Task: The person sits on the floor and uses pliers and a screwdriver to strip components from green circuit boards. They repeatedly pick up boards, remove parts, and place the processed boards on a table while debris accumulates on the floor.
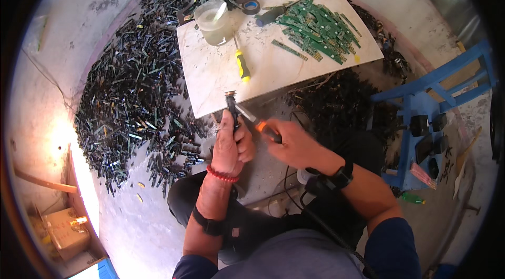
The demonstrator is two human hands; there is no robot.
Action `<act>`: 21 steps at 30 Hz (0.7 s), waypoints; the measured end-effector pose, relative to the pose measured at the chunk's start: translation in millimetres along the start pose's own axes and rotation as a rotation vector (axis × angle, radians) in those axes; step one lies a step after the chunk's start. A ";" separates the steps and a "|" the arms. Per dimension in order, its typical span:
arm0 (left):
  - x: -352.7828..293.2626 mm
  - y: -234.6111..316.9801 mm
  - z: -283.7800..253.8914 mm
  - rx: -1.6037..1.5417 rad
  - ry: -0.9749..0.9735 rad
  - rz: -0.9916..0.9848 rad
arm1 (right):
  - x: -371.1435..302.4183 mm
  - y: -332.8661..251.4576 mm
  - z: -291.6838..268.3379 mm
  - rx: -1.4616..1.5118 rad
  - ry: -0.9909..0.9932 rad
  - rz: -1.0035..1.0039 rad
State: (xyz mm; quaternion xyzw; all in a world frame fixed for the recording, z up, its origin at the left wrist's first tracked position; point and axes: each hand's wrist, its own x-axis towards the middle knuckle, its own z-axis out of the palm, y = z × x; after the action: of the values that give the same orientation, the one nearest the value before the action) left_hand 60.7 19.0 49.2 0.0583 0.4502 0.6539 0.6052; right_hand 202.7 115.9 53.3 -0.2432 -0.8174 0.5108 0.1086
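Observation:
Upright in my left hand (229,145) is a slim black part (231,103) with a coppery ring at its top; fingers wrap its lower length. My right hand (294,143) is closed round the orange and black handle of a screwdriver (261,125). Its metal shaft points left and meets or passes just by the black part's side; the tip is hard to make out. Both hands are in front of the near edge of a pale table (210,87). On that table lies a yellow and black screwdriver (242,66).
A cloudy plastic tub (212,29), a roll of dark tape (251,7) and a pile of green circuit strips (321,29) are on the table. Heaped dark strips (137,89) cover the floor at left. A blue chair (407,116) stands at right.

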 end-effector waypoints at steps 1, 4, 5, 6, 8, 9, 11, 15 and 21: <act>4.7 1.8 -0.1 0.054 0.036 -0.044 | 0.1 0.5 -2.2 -0.209 0.057 0.014; 5.3 0.6 -8.1 0.092 0.054 -0.121 | -1.7 2.2 -10.3 -0.652 0.201 0.010; 4.4 0.5 -9.3 0.094 0.046 -0.133 | -2.4 3.7 -11.1 -0.672 0.193 -0.002; 3.2 -0.6 -10.7 0.076 0.041 -0.144 | -2.9 5.9 -11.0 -0.692 0.185 -0.016; 2.1 -1.0 -17.3 0.074 0.047 -0.186 | -3.8 9.6 -8.1 -0.440 0.041 0.041; -1.4 -0.7 -19.2 0.071 0.051 -0.205 | -6.9 13.9 -8.8 -0.177 -0.097 0.117; -20.1 -3.1 -22.7 0.049 0.002 -0.114 | -7.6 -4.0 -7.3 0.417 -0.362 0.301; -56.4 -7.3 -43.8 -0.121 -0.309 -0.012 | -44.5 -54.3 12.2 1.305 -0.639 0.538; -104.9 -43.8 -15.1 -0.343 -0.010 -0.011 | -95.6 -64.9 53.7 1.383 -0.552 0.462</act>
State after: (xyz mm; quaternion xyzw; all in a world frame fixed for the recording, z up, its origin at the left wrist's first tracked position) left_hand 110.9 -83.4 60.6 -0.0450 0.3293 0.7175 0.6122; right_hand 243.2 1.9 93.2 -0.1485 -0.2393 0.9561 -0.0808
